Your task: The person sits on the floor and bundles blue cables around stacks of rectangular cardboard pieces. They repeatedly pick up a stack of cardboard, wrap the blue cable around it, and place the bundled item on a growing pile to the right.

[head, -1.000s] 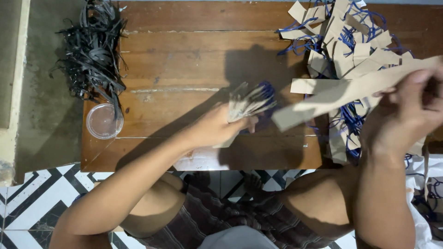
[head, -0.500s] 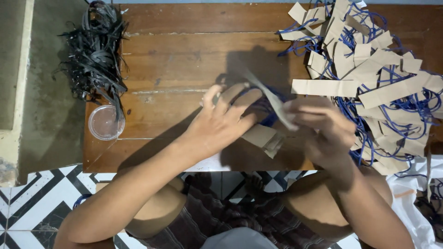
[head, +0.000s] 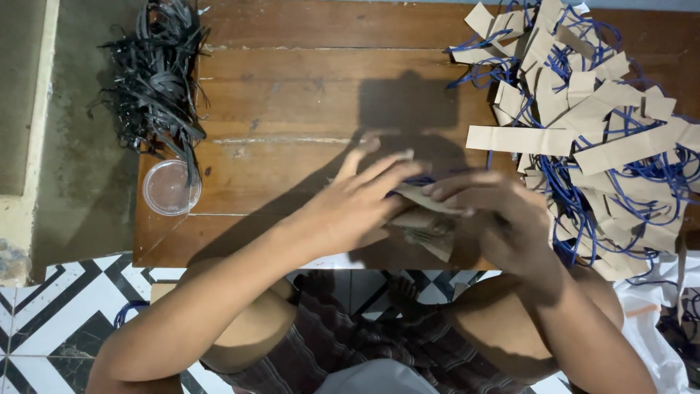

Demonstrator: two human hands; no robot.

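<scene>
Brown wooden table point(head: 292, 80), tan card strips point(head: 521, 138) with blue cords point(head: 561, 190), black strips point(head: 157, 80), black-and-white floor tiles point(head: 51, 314)

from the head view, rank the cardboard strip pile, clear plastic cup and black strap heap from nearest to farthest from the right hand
1. cardboard strip pile, just to the hand's right.
2. clear plastic cup, far left on the board's edge.
3. black strap heap, far left, above the cup.

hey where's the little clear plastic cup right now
The clear plastic cup sits near the wooden table's left edge, just below the pile of black strips, well left of the left hand.
</scene>
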